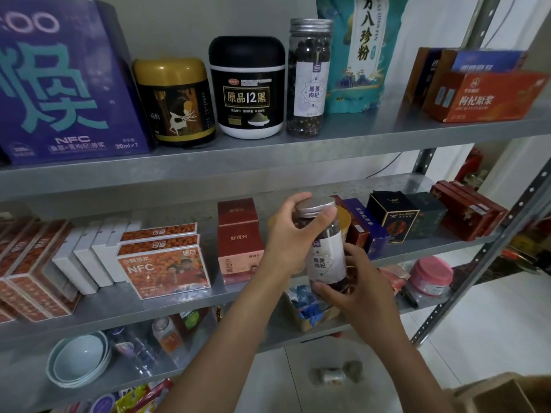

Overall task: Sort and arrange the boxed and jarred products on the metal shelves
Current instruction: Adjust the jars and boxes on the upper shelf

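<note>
Left hand (290, 234): fingers curled over the silver screw lid and upper part of the clear jar (325, 248).
Right hand (354, 290): thumb and fingers wrapped round the jar's base.
Jar is held in the air in front of the middle metal shelf (185, 302), slightly tilted, lid toward upper left. Contents are dark; the white label reads "黑果枸杞".

Top shelf, left to right:
- purple box (65, 84), "NFC", "30ml×7"
- gold-lidded jar (176, 99), deer figure on the label, text too small to read
- black-lidded jar (247, 87), "原品12黑"
- matching clear jar (310, 79), silver lid, same "黑果枸杞" label, standing upright
- teal pouch (357, 52), "八珍粉"
- orange-red box (477, 96), "枸杞原浆"

Middle shelf:
- orange boxes (164, 269) at left of the hands, front one "沙棘原浆 NFC"
- red box (238, 239) just beside the left hand, "鲜百分"
- dark boxes (393, 219) to the right, print unreadable
</note>
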The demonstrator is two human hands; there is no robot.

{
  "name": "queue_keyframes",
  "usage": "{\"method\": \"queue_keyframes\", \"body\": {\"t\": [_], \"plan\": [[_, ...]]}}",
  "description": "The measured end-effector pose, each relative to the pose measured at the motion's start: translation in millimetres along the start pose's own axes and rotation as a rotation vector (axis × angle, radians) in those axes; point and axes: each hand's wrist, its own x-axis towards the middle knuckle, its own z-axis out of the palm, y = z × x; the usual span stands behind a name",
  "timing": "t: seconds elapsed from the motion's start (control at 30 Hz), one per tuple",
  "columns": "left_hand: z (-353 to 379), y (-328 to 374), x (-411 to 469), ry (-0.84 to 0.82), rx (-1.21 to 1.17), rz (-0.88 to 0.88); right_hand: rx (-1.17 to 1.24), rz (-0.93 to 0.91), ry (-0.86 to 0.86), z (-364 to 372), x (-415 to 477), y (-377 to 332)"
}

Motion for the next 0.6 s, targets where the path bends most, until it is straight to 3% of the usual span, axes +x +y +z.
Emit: {"method": "queue_keyframes", "body": {"t": [0.1, 0.23, 0.33, 0.47, 0.6], "plan": [[-9.3, 16.9, 1.8, -0.242, 0.14, -0.008, 0.24, 0.055, -0.138, -15.8, 6.1, 3.3], [-8.9, 30.0, 4.5, -0.192, 0.204, 0.079, 0.346, 0.043, -0.18, -24.3, 8.8, 5.0], [1.4, 32.0, 2.7, -0.131, 0.243, 0.149, 0.299, -0.06, -0.076, -20.3, 11.5, -2.5], [12.0, 38.4, 1.7, -0.107, 0.328, 0.263, -0.073, -0.26, 0.194, -23.7, 19.3, -13.6], [15.5, 51.2, 5.6, -0.094, 0.455, 0.36, -0.054, -0.385, 0.259, -34.2, 32.2, -21.6]]}}
